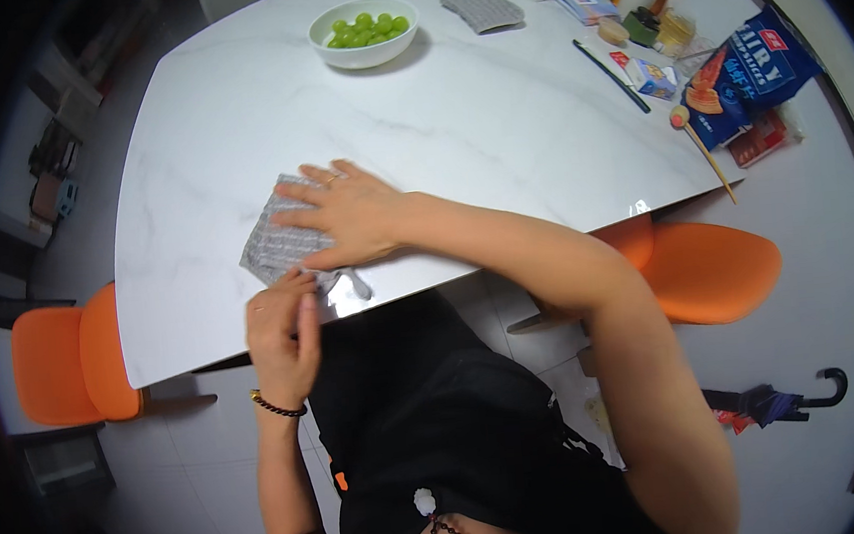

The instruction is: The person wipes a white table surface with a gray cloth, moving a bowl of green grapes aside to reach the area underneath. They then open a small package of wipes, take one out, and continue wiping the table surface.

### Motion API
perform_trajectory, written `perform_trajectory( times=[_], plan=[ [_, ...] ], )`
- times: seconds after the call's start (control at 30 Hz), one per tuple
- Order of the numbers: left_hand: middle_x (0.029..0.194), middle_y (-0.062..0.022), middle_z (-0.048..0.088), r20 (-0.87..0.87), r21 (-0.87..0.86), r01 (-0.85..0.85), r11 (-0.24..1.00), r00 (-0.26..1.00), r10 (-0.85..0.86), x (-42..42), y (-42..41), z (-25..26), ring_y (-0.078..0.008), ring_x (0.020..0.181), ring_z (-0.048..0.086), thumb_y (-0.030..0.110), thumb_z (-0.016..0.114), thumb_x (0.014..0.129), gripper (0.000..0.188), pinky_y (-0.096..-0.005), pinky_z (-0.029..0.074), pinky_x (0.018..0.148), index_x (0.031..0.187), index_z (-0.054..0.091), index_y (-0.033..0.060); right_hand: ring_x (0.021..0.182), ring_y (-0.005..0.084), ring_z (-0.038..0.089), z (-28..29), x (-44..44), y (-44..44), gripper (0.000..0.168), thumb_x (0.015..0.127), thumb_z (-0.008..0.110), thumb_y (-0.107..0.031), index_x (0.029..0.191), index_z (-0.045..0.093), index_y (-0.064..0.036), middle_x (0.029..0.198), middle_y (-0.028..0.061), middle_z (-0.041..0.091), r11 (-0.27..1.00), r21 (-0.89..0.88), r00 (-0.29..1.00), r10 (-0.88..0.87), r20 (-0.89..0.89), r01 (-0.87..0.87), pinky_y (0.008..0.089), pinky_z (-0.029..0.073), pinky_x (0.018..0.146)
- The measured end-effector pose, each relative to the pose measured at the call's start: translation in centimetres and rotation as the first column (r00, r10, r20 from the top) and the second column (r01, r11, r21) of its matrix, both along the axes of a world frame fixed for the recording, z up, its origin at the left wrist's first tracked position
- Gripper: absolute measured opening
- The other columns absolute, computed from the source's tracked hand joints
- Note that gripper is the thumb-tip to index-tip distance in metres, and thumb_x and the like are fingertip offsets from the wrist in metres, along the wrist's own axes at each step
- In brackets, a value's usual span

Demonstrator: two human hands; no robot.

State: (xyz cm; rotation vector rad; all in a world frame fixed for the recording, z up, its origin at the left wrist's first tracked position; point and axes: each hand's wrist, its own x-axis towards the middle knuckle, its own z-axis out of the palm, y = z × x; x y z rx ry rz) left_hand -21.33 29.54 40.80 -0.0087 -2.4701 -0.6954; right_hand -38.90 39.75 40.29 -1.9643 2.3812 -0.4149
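A grey ribbed cloth (274, 237) lies folded on the white marble-patterned table (462, 136), close to its near edge. My right hand (351, 216) rests flat across the cloth with its fingers spread, reaching over from the right. At the cloth's near corner is my left hand (281, 327), its fingertips touching the fabric; whether they pinch it is hidden. A small grey fabric end (359, 283) sticks out below my right palm. Farther back lies a second grey cloth (482, 10), with neither hand near it.
A white bowl (365, 59) of green grapes stands at the back. Along the right side are a blue snack bag (754, 72), a dark stick (611, 75), a wooden stick (710, 158), jars and packets. Orange chairs (717, 270) flank the table; an umbrella (773, 405) lies at right.
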Motion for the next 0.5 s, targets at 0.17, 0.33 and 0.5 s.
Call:
perform_trajectory(
  times=[0.17,0.33,0.5],
  plan=[
    [0.103,-0.0118,0.061,-0.144,-0.024,-0.356,0.934,0.926,0.349,2.1,-7.7,-2.6,-0.0254,0.097,0.055,0.009,0.050,0.088,0.017,-0.0333,0.041,0.086,0.100,0.060,0.0012,0.135,0.0312,0.020,-1.0,-2.5,5.9,0.057,0.082,0.050,-0.030,0.135,0.037,-0.012,0.144,0.0116,0.027,0.972,-0.058,0.961,-0.236,-0.147,0.229,0.0490,0.020,0.107],
    [0.117,-0.0151,0.055,-0.194,-0.132,-0.574,0.808,0.815,0.546,3.9,-14.3,-4.1,-0.0292,0.109,0.048,0.016,0.048,0.090,0.026,-0.0397,0.036,0.093,0.109,0.056,0.0014,0.125,0.0338,0.036,-0.5,-8.1,15.6,0.049,0.073,0.054,-0.016,0.119,0.050,0.001,0.126,0.0203,0.046,0.872,-0.136,0.788,-0.485,-0.379,0.471,0.0432,0.030,0.101],
    [0.122,-0.0132,0.051,-0.131,-0.175,-0.601,0.780,0.799,0.586,3.3,-13.7,-4.0,-0.0288,0.114,0.044,0.028,0.042,0.092,0.034,-0.0416,0.031,0.096,0.112,0.055,0.0045,0.123,0.0403,0.036,-2.6,-13.8,18.9,0.057,0.084,0.052,-0.033,0.123,0.044,0.007,0.128,0.0312,0.038,0.593,-0.160,0.570,-0.804,-0.171,0.789,0.0425,0.031,0.101]
  ],
)
